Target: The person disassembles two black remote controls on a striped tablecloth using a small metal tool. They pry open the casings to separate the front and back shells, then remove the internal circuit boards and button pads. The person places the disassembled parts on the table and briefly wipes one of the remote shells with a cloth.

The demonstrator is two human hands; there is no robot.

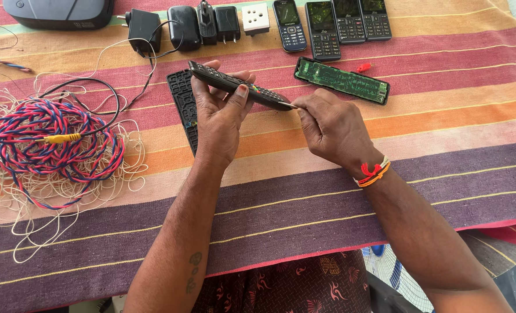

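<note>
My left hand [220,116] grips a long black remote control [235,86], held level above a striped cloth [327,191]. My right hand [330,124] is closed around a thin tool whose tip meets the remote's right end [290,105]. Under my left hand lies a black remote shell [184,104]. A green circuit board in a black casing [342,80] lies just beyond my right hand, with a small red piece [363,67] beside it.
A coil of red and blue twisted wire [49,142] with a yellow plug lies on loose white wire at the left. Several keypad phones [330,23], black power adapters [182,26], a white socket [255,18] and a dark box [58,13] line the far edge.
</note>
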